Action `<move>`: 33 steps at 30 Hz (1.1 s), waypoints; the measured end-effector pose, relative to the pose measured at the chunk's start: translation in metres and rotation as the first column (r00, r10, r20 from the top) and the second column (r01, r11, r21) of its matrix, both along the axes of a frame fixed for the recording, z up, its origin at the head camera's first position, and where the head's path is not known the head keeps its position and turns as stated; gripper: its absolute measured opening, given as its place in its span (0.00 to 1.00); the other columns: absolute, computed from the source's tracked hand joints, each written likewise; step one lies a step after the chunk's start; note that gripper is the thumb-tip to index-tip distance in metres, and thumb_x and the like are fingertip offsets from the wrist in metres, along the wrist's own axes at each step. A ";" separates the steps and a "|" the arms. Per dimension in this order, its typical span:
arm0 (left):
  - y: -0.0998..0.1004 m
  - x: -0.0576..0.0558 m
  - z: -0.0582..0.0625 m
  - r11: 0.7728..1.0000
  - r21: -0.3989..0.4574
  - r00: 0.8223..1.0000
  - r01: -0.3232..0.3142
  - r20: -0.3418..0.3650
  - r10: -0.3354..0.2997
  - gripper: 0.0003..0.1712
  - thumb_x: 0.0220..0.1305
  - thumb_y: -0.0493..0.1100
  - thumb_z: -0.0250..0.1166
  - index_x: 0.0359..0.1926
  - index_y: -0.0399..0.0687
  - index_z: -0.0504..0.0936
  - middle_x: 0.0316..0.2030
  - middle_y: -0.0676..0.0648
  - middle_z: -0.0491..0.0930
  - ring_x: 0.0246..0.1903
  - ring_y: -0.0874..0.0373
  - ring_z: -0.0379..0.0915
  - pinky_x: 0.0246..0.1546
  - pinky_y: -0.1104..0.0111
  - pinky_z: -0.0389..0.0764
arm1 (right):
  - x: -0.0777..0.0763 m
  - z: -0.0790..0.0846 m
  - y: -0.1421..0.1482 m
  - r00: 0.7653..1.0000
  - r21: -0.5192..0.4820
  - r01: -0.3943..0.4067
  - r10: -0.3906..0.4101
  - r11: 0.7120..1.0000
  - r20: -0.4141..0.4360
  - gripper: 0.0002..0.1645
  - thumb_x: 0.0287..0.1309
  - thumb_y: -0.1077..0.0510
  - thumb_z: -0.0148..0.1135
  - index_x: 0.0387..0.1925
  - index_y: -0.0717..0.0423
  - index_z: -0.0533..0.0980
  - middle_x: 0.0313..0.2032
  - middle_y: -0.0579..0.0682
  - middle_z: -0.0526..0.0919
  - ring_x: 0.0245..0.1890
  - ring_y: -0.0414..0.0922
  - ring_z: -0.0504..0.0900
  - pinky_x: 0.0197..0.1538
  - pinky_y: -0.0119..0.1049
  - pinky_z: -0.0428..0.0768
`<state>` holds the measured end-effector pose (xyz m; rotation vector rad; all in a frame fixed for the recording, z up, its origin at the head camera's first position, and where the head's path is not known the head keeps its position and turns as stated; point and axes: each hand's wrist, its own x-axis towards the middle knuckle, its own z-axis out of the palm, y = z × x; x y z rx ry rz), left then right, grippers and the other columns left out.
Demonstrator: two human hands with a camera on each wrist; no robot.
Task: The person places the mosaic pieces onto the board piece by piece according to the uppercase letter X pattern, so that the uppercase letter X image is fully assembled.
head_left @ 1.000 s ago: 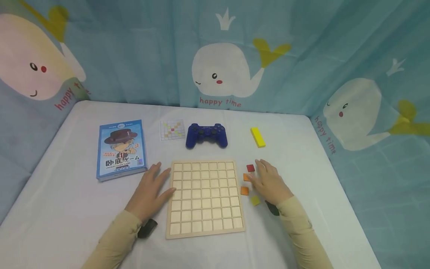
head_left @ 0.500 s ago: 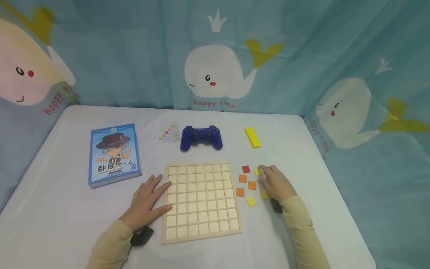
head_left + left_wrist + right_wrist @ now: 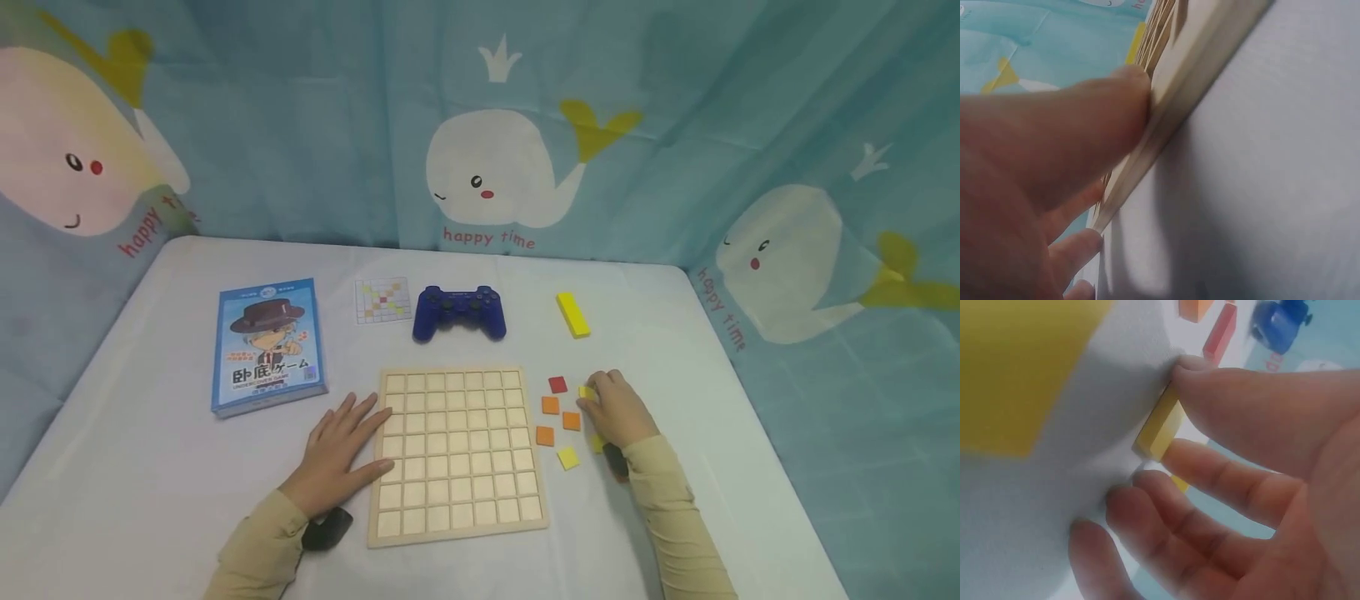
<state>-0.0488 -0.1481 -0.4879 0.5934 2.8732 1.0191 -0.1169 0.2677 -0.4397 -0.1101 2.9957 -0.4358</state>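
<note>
A pale wooden grid board (image 3: 459,537) lies on the white table. My left hand (image 3: 333,458) rests along its left edge, fingers spread and thumb on the rim; the left wrist view shows the thumb (image 3: 1097,119) against the wooden side. My right hand (image 3: 621,410) pinches a small yellow square tile (image 3: 1161,428) between thumb and index finger, right of the board, the other fingers on the table. Around it lie a red tile (image 3: 557,384), several orange tiles (image 3: 572,421) and another yellow tile (image 3: 567,458). One more yellow tile (image 3: 597,444) is partly hidden beneath the right hand.
Behind the board sit a blue game controller (image 3: 459,313), a small card with a coloured grid pattern (image 3: 382,300) and a yellow bar-shaped block (image 3: 573,315). A blue game box (image 3: 270,346) lies at the left. A whale-print curtain (image 3: 315,125) hangs behind the table.
My right hand has drawn right off the tiles, uncovering several, and its thumb and index finger have come together on a yellow one. The left hand has slid nearer along the board's edge.
</note>
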 end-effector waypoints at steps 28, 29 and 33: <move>0.001 -0.001 0.002 1.000 0.008 1.000 -0.004 0.016 0.003 0.39 0.60 0.57 0.64 0.69 0.51 0.64 0.72 0.40 0.55 0.72 0.36 0.39 0.67 0.39 0.40 | -0.012 0.021 -0.037 0.970 -0.107 -0.234 0.224 0.966 -0.098 0.23 0.56 0.70 0.56 0.54 0.73 0.67 0.44 0.64 0.74 0.43 0.55 0.73 0.48 0.46 0.78; 0.001 -0.001 0.003 1.000 0.010 1.000 -0.005 0.016 0.004 0.38 0.60 0.56 0.64 0.69 0.50 0.65 0.72 0.40 0.55 0.72 0.36 0.39 0.67 0.39 0.40 | -0.013 0.023 -0.044 0.952 -0.100 -0.291 0.277 0.952 -0.130 0.23 0.56 0.71 0.57 0.53 0.73 0.67 0.44 0.64 0.74 0.42 0.54 0.74 0.47 0.45 0.78; 0.001 -0.001 0.003 1.000 0.007 1.000 -0.011 0.014 0.011 0.38 0.61 0.56 0.64 0.69 0.50 0.65 0.71 0.40 0.56 0.72 0.36 0.40 0.67 0.40 0.40 | -0.017 0.032 -0.075 0.860 -0.106 -0.488 0.458 0.866 -0.224 0.24 0.54 0.72 0.60 0.53 0.70 0.67 0.44 0.61 0.75 0.44 0.52 0.74 0.48 0.42 0.79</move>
